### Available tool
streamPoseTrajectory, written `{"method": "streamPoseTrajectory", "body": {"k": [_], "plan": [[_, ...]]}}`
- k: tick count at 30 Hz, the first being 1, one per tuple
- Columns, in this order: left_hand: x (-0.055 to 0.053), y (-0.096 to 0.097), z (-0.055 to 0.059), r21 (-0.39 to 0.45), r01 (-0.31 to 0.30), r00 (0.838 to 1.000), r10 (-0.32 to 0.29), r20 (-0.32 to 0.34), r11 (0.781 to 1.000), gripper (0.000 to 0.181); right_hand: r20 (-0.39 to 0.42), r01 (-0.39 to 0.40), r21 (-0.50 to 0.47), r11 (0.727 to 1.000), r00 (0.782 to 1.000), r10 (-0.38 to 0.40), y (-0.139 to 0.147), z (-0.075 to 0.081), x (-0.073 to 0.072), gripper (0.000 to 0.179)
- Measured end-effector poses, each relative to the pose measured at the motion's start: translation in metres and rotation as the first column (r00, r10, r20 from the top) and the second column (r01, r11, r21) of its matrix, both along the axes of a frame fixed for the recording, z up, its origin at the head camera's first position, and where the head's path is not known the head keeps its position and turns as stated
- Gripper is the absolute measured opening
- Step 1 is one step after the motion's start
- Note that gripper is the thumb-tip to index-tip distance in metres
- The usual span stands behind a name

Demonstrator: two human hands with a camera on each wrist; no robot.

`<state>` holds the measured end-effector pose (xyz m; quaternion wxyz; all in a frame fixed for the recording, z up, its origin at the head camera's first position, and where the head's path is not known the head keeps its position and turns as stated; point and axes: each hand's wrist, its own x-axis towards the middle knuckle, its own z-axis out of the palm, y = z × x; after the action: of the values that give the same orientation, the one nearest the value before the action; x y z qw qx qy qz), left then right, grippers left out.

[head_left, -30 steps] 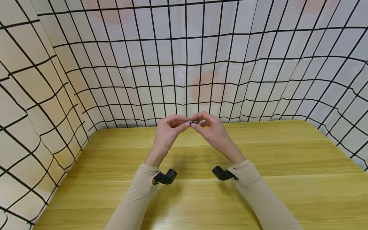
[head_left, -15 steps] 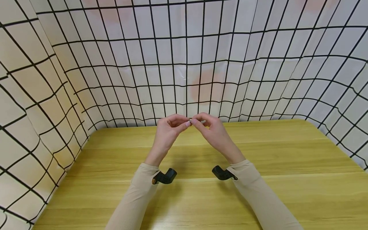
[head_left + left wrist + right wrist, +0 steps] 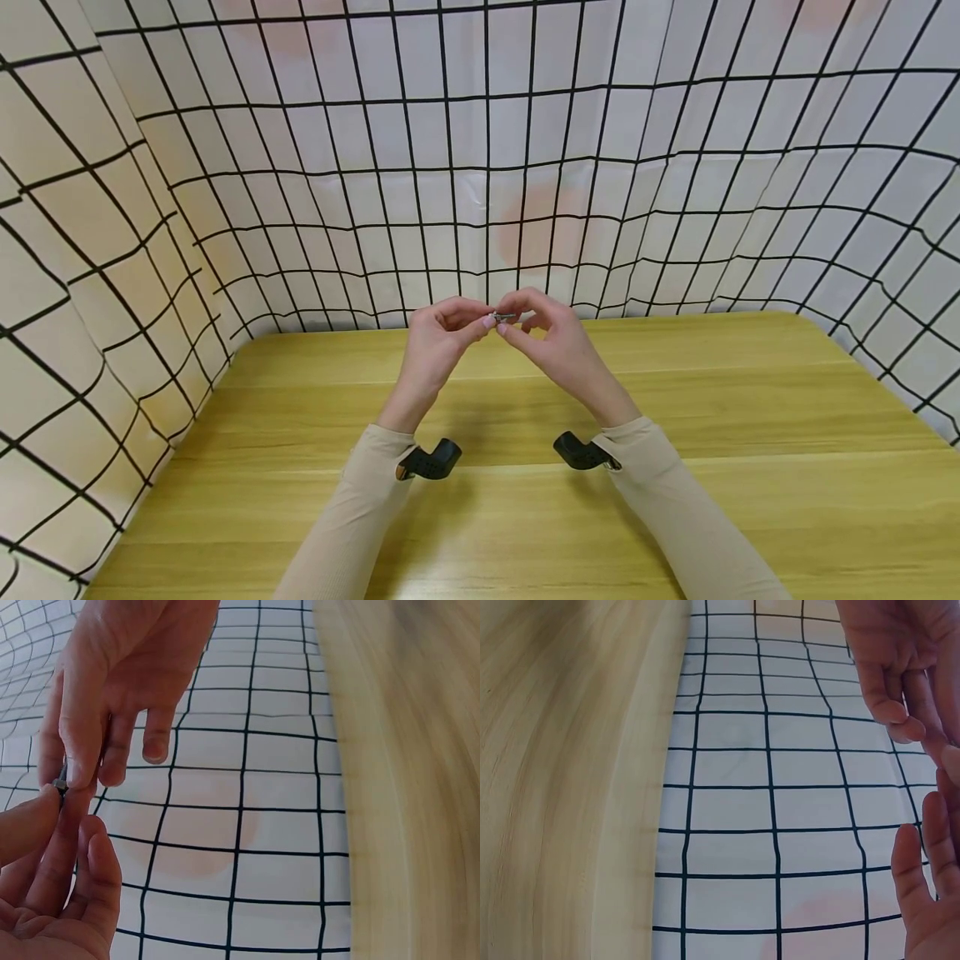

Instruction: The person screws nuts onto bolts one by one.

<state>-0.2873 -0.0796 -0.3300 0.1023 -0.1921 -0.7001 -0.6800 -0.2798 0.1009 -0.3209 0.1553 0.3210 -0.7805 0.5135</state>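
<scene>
A small grey metal bolt [image 3: 506, 317] is held up between both hands, above the far edge of the table. My left hand [image 3: 437, 343] pinches its left end between thumb and index finger. From the right, my right hand [image 3: 561, 340] has its thumb and index finger bent around the shank, which shows in the gap between their tips. A tiny nut-like metal piece [image 3: 61, 784] appears at the left fingertips in the left wrist view. The right wrist view shows both hands at its right edge, with the bolt hidden behind fingers.
Below the hands lies a wooden table [image 3: 480, 517]. White cloth walls with a black grid [image 3: 472, 192] rise behind it and along both sides. A black wrist-camera mount [image 3: 433, 460] sticks out from the left sleeve, another mount [image 3: 579, 452] from the right.
Half a second ago the right thumb and index finger were closed together over the bolt. Now they have parted slightly and its shank shows again. The left hand has stayed in place.
</scene>
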Motion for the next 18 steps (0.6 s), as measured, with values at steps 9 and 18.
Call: {"method": "streamPoseTrajectory", "body": {"k": [9,18], "plan": [[-0.001,0.0,-0.001,-0.001,0.0,1.0,0.0,0.001,1.0,0.01,0.036,0.035,0.001,0.999,0.999,-0.035,0.002,-0.01,-0.011,0.015],[0.0,0.0,-0.001,-0.008,0.008,1.0,-0.009,-0.01,1.0,0.009,0.066,0.057,0.027,0.998,0.996,-0.058,0.006,-0.02,-0.019,0.02]]}}
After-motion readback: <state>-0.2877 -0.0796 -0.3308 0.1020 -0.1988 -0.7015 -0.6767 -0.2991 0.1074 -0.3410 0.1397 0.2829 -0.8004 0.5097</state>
